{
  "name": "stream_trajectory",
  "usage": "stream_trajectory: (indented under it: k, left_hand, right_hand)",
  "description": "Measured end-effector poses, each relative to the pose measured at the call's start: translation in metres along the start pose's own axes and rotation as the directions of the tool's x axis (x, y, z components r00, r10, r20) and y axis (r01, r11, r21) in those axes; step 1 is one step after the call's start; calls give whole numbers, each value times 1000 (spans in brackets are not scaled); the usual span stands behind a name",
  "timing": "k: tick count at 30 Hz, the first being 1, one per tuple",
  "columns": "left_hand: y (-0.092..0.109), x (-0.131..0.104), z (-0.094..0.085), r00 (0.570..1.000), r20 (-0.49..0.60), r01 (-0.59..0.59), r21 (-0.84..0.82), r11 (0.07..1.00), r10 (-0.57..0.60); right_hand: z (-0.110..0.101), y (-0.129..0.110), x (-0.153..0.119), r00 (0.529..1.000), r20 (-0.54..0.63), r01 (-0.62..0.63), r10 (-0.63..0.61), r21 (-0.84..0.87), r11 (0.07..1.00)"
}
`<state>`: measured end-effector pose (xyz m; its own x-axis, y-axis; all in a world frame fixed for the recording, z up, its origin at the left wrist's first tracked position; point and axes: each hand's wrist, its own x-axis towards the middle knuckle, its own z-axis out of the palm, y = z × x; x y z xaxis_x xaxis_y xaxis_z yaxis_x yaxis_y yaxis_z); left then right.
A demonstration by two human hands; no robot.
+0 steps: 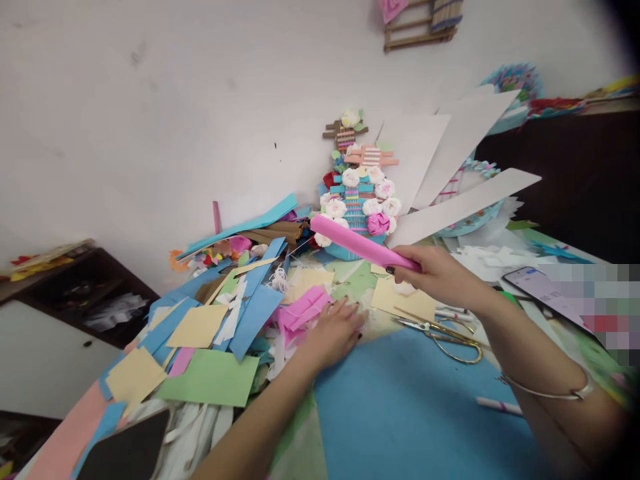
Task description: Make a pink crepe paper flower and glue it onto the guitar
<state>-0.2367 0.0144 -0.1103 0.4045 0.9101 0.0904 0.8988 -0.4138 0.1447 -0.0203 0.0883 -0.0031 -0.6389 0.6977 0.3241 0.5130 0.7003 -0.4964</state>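
My right hand (435, 275) grips one end of a long, flat strip of pink paper (353, 241), raised above the table and slanting up to the left. Flat on the table, fingers spread, lies my left hand (336, 332), beside a crumpled pink paper piece (303, 310) and the far corner of a large blue sheet (420, 407). Gold-handled scissors (440, 333) rest with parted blades below my right hand. A paper-flower craft (354, 203) in turquoise, with white and pink blooms, stands against the wall behind the strip.
Cut paper, including a green piece (217, 377) and a cream piece (199, 325), heaps up at the left. A dark tablet-like object (127, 448) lies front left. A marker (500, 405) sits on the blue sheet; a phone (545, 297) lies right. White card strips (465, 203) lean behind.
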Motion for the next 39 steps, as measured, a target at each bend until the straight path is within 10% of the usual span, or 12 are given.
stream_trajectory:
  k: [16, 31, 36, 39]
  left_hand:
    - [-93, 1, -33, 904, 25, 385, 391, 836, -428]
    - [11, 14, -61, 933, 31, 351, -295, 889, -359]
    - [24, 19, -66, 906, 127, 220, -956, 193, -405]
    - [11, 22, -64, 859, 159, 202, -979, 37, -487]
  right_hand:
    - [-13, -3, -6, 998, -57, 4, 0, 73, 997]
    - [20, -9, 3, 999, 0, -34, 35, 246, 969]
    - [64, -27, 3, 988, 152, -43, -14, 367, 929]
    - [72, -26, 3, 990, 139, -31, -15, 323, 946]
